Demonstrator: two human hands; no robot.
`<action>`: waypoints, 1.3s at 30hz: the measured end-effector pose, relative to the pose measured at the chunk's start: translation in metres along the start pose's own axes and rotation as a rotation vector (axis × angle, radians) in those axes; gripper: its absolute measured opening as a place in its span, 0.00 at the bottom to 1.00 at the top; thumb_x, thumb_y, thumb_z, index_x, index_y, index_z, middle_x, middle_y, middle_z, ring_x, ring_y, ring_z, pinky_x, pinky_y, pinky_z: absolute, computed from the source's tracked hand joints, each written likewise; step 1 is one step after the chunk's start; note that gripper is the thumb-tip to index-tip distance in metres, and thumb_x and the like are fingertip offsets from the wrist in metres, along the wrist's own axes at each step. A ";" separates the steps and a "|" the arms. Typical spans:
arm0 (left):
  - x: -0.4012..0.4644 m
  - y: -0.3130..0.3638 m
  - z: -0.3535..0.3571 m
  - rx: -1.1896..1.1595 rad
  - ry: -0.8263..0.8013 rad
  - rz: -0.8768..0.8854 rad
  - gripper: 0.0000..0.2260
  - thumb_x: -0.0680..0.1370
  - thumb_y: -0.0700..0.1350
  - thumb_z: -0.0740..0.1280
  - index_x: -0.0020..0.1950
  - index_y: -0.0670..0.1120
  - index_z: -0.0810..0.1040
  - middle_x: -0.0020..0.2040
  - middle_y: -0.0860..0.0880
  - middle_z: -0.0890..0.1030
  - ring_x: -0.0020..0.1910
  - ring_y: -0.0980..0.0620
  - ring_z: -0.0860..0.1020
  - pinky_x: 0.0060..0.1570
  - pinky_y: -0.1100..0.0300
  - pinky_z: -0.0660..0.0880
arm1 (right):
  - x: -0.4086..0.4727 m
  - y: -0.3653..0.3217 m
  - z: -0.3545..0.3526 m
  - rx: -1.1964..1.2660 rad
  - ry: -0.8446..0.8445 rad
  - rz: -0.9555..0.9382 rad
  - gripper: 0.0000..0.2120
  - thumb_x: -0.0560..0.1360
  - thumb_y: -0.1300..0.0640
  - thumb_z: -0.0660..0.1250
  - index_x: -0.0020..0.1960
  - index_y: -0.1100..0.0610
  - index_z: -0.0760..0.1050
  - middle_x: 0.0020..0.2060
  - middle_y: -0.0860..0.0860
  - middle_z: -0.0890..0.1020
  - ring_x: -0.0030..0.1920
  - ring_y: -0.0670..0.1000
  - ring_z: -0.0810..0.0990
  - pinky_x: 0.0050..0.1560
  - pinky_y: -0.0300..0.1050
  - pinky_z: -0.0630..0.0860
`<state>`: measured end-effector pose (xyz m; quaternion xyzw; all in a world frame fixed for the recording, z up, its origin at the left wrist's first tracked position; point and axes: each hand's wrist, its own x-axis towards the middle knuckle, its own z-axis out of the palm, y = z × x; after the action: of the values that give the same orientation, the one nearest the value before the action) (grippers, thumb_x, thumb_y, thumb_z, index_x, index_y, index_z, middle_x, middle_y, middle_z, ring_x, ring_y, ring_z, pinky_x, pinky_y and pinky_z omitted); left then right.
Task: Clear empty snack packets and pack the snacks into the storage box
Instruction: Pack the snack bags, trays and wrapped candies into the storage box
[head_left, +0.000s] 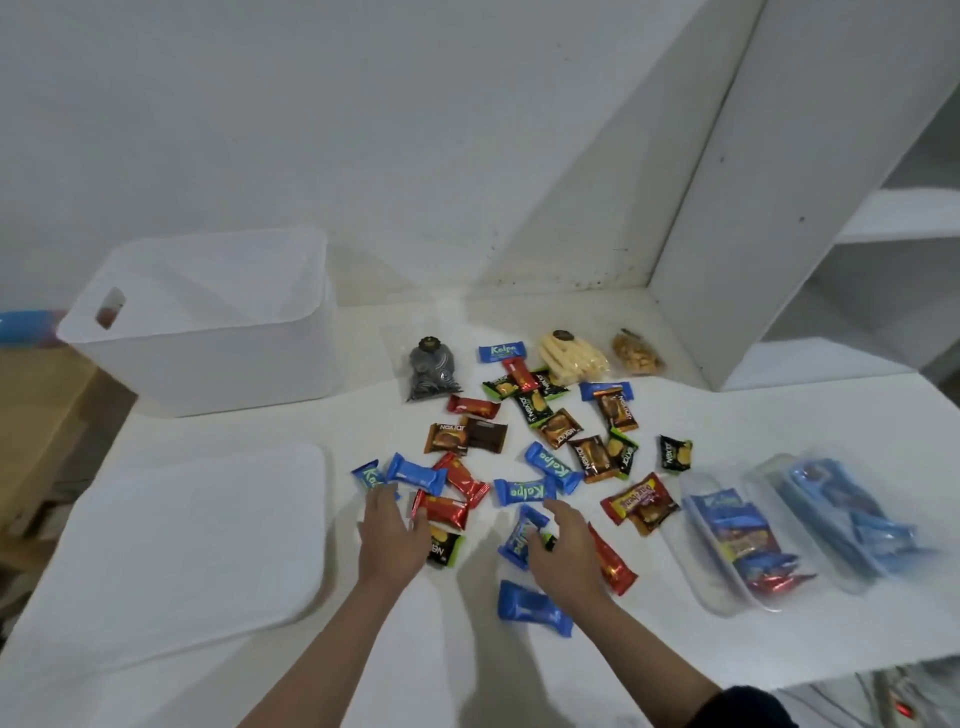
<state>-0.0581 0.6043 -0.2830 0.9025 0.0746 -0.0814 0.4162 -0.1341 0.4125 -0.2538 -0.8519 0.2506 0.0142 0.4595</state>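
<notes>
Head view: everything below is placed against the storage box.
Bench (727, 597): white top carrying all the things.
Storage box (208, 332): white, open-topped, at the far left of the bench; nothing can be seen in it, so packing looks barely begun.
Lid (208, 545): flat, just nearer than the storage box, probably set aside to keep the mouth free.
Clear trays (779, 530): two, well right of the storage box, holding blue wrappers; whether empty or full I cannot tell.
Snack pile (545, 447): small packets scattered right of the storage box, loose and within reach for sorting.
Left hand (392, 535): palm down, fingers straight and apart, resting on red and blue packets at the pile's near edge.
Right hand (563, 551): palm down, fingers loosely bent over a blue packet (522, 535); whether this grip has closed I cannot tell.
</notes>
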 end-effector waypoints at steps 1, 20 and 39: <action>0.008 0.008 0.005 0.001 -0.002 0.016 0.23 0.76 0.45 0.65 0.70 0.40 0.66 0.70 0.41 0.67 0.71 0.42 0.65 0.68 0.43 0.66 | 0.010 0.001 -0.005 0.007 0.014 0.007 0.21 0.77 0.59 0.64 0.69 0.57 0.67 0.66 0.53 0.72 0.65 0.51 0.71 0.55 0.34 0.64; 0.232 0.090 0.035 0.058 -0.008 -0.215 0.31 0.79 0.59 0.56 0.78 0.52 0.47 0.77 0.36 0.50 0.75 0.34 0.52 0.71 0.38 0.57 | 0.313 0.007 -0.126 -0.207 0.358 0.168 0.06 0.68 0.60 0.63 0.41 0.63 0.75 0.39 0.61 0.80 0.45 0.64 0.80 0.43 0.46 0.74; 0.237 0.098 0.050 -0.296 0.139 -0.406 0.10 0.72 0.41 0.72 0.50 0.37 0.79 0.46 0.38 0.83 0.44 0.41 0.82 0.50 0.44 0.79 | 0.394 0.030 -0.141 -0.211 0.096 0.426 0.22 0.64 0.49 0.68 0.54 0.60 0.76 0.48 0.58 0.79 0.46 0.58 0.79 0.47 0.49 0.79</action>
<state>0.1890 0.5196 -0.2921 0.8017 0.2934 -0.0894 0.5130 0.1681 0.1241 -0.2963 -0.8228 0.4433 0.0964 0.3424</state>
